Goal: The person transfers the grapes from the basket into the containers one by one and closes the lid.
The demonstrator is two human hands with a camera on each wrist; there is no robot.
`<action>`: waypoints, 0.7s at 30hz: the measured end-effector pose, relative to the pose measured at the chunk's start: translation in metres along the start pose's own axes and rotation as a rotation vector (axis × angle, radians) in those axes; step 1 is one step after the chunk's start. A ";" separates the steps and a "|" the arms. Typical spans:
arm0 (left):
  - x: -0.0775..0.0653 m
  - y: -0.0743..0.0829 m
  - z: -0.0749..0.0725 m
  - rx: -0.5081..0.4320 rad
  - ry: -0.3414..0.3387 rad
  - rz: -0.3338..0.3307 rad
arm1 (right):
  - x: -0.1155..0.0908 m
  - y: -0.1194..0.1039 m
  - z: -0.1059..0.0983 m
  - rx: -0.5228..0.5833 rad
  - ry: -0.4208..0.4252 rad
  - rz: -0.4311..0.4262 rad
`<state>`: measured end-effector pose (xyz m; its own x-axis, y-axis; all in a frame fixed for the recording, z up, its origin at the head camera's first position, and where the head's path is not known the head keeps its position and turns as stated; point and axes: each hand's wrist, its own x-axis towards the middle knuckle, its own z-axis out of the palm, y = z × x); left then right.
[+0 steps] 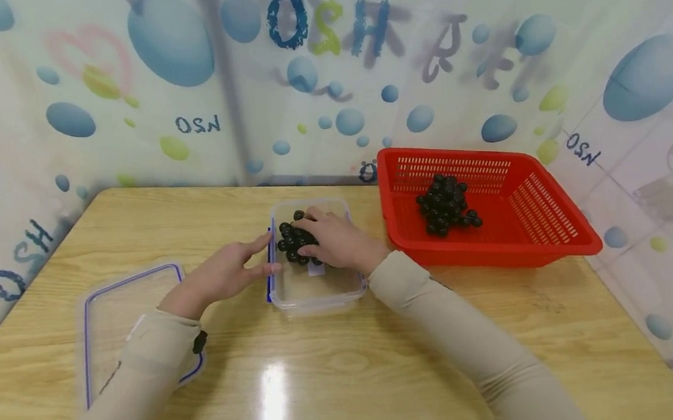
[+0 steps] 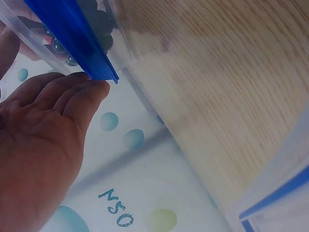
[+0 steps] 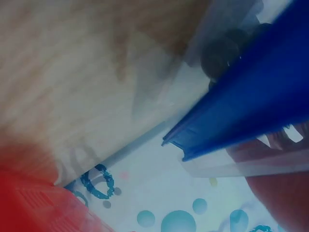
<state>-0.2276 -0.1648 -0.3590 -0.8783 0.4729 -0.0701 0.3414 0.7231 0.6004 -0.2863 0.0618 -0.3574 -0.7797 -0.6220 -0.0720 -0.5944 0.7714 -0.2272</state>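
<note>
A clear plastic food container (image 1: 321, 301) with blue side clips stands mid-table, a bunch of black grapes (image 1: 291, 244) inside it. My right hand (image 1: 339, 238) reaches in over the right wall and grips the bunch, fingers and thumb around the grapes. Against the container's left side, my left hand (image 1: 225, 272) touches with extended fingers and thumb. From the left wrist, those fingers lie by a blue clip (image 2: 77, 41). In the right wrist view, another blue clip (image 3: 246, 101) partly covers the grapes (image 3: 219, 58) and the right hand (image 3: 280, 193).
A red slotted basket (image 1: 487, 253) on the right holds more black grapes (image 1: 444, 204). The clear lid with a blue seal (image 1: 108, 333) lies at the left, partly under my left forearm. Behind the wooden table (image 1: 341, 385) hangs a bubble-patterned sheet (image 1: 233, 152).
</note>
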 end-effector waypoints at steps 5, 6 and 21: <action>0.001 0.002 0.000 0.016 0.000 -0.005 | 0.001 0.001 0.002 0.040 -0.019 0.000; 0.001 0.002 0.000 0.018 0.000 -0.006 | 0.001 0.001 0.003 0.040 -0.023 -0.001; 0.000 0.001 0.003 0.007 0.016 -0.007 | -0.062 0.028 -0.086 0.041 0.223 0.096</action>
<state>-0.2268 -0.1628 -0.3609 -0.8861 0.4594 -0.0615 0.3372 0.7299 0.5945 -0.2719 0.1336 -0.2753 -0.8589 -0.4980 0.1196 -0.5109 0.8164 -0.2692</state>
